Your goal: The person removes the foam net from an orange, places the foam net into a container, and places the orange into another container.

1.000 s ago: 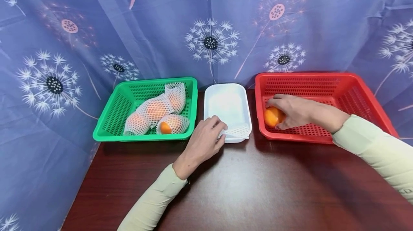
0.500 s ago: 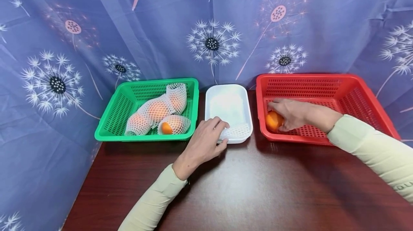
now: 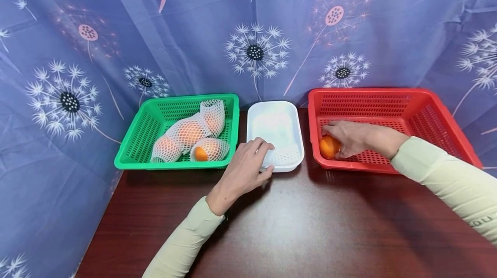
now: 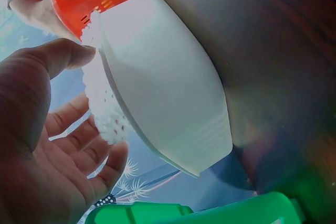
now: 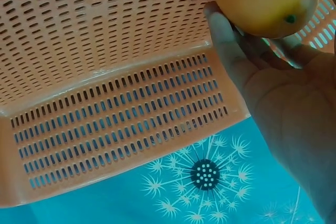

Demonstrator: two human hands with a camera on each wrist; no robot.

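In the head view my right hand (image 3: 347, 139) is inside the red basket (image 3: 378, 168), its fingers curled round an orange (image 3: 329, 146) at the basket's near left corner. The right wrist view shows the orange (image 5: 268, 1) between thumb and fingers, a green stem spot on it. My left hand (image 3: 245, 168) is over the near left rim of a white tray (image 3: 273, 125), fingers loosely bent. A white foam net sleeve (image 3: 286, 155) lies at the tray's near end. In the left wrist view the thumb tip is right at the sleeve (image 4: 105, 108), with the fingers beside it, relaxed.
Left of the tray stands a green basket (image 3: 176, 166) with several oranges in foam nets (image 3: 190, 133); one net leaves part of its orange (image 3: 200, 154) bare. A dark wooden table (image 3: 295, 226) bears everything, and a blue dandelion-print cloth (image 3: 194, 32) hangs behind.
The foam net sleeve has dropped from a raised position over the tray's near rim to lie flatter inside. My right hand and the orange have shifted only slightly; the left hand stays nearly in place.
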